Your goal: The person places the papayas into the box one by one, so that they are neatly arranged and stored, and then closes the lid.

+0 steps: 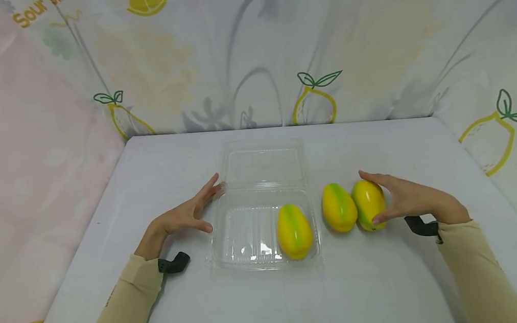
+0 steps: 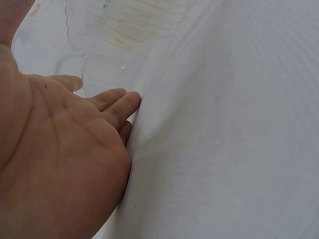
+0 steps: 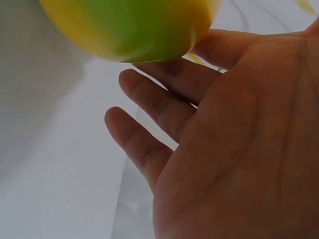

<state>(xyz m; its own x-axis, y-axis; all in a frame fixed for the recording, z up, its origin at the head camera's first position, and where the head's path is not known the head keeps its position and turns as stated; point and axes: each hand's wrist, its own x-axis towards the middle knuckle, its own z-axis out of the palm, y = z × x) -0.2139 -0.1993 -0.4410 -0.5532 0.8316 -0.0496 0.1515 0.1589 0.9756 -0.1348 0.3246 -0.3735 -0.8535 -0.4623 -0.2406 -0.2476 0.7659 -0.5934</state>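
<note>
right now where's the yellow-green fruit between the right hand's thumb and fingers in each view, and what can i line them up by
Head: the fruit is right of centre, rightmost of the three, at the right hand.
Left wrist: not in it.
Right wrist: cut off by the top edge, a little left of centre.
Shared landmark: the white table, seen on the right in the left wrist view, on the left in the right wrist view.

Head view forward-down, wrist views close-up, table shared

We wear long khaki sleeves, with a small, angular black device strapped at each wrist.
</note>
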